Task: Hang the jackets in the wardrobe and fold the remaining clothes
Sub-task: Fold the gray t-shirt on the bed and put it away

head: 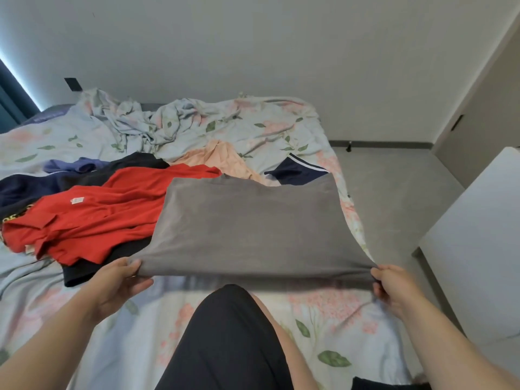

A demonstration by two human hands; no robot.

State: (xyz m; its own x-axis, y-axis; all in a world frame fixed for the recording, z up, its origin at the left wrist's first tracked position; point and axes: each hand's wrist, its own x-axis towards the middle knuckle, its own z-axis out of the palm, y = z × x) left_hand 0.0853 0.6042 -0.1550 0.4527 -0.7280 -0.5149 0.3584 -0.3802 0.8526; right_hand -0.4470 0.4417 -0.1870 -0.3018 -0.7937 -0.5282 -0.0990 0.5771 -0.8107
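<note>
Spreading across nearly the whole view, the bed [70, 319] with its floral sheet carries everything, and its bare stretch at six o'clock, just ahead of the person's knee, looks like the best landing place for a fold. Over its middle, the grey garment [247, 223] is stretched flat and taut, its far edge resting toward twelve o'clock over other clothes and its near hem lifted off the sheet. At nine o'clock of it lies the red shirt [92, 209], spread over dark navy clothing [25, 190], partly under the grey cloth's left side; a peach garment [222, 159] and a navy piece with white stripes [298, 171] peek out beyond the far edge at twelve and one o'clock. The left hand [123, 280] pinches the near left corner of the hem, thumb on top and fingers curled beneath; the right hand [391, 285] grips the near right corner in the same closed way. To fold well, I judge both corners should travel together at even height toward twelve o'clock, keeping the cloth tight so no crease sets in, and the hem should meet the far edge squarely. Dragging could catch the red shirt beneath, so a lift before laying seems wiser. Whether this is a shirt or a skirt cannot be told.
</note>
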